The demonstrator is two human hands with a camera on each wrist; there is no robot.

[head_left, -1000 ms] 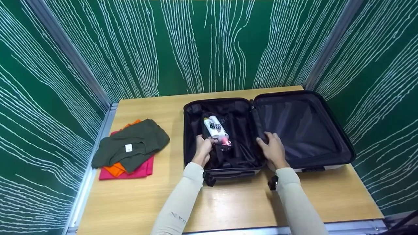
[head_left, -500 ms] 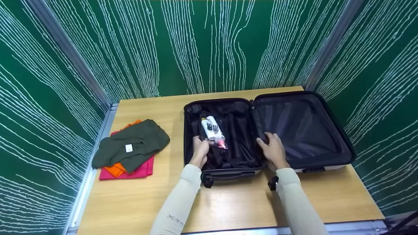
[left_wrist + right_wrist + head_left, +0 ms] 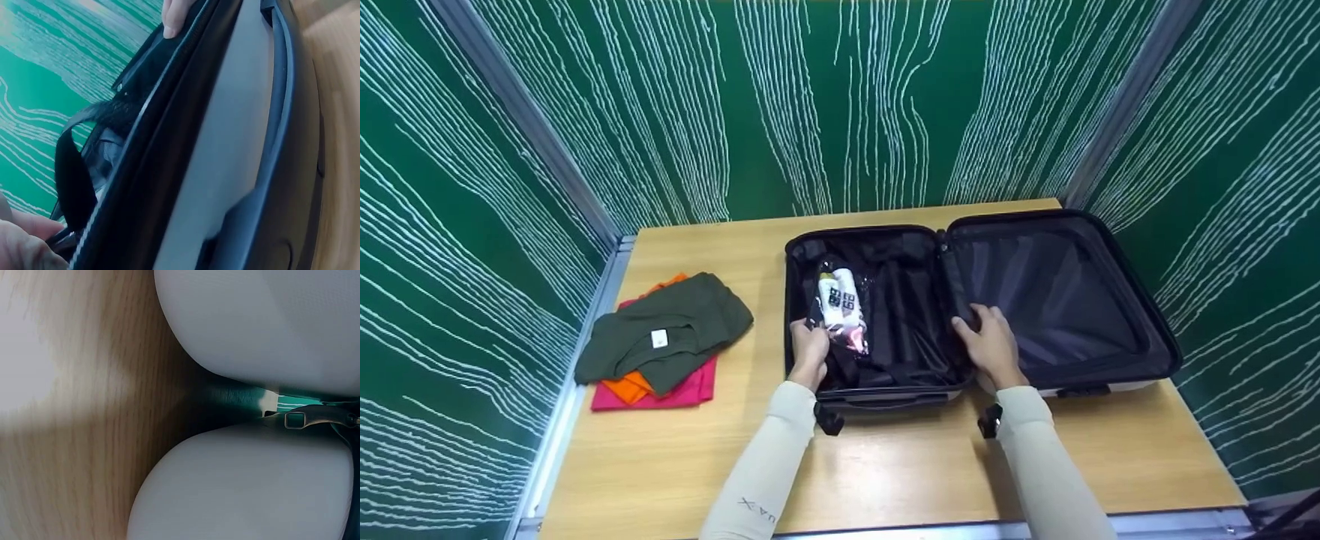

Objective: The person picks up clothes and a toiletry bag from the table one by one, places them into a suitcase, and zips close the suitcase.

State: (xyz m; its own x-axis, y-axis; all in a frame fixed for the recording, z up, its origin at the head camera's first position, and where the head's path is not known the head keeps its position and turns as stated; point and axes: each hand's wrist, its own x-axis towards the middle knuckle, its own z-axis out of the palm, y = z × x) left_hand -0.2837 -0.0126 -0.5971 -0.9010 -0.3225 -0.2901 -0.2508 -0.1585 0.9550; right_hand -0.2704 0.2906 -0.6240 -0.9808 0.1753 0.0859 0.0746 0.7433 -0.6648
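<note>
An open black-lined suitcase (image 3: 885, 401) lies with its two halves side by side. In the left half sits a clear toiletry bag (image 3: 864, 289) with white bottles (image 3: 838, 300) and a pink item (image 3: 855, 337) inside. My left hand (image 3: 808, 349) pinches the near-left side of this bag, next to the suitcase's left wall. In the left wrist view the thumb (image 3: 28, 247) shows low in the corner, beside a black strap (image 3: 73, 174). My right hand (image 3: 991, 345) holds the edge between the two halves, thumb and fingers over it. The right wrist view shows only the white shell (image 3: 242, 489) and wood.
Left of the suitcase a dark green shirt (image 3: 701, 307) lies on orange (image 3: 626, 388) and pink (image 3: 697, 382) garments. Green walls with white streaks stand behind and on both sides of the wooden table (image 3: 900, 472).
My left hand has drawn the bag of bottles left and slightly nearer, toward the suitcase's left wall. The right hand stays at the middle edge.
</note>
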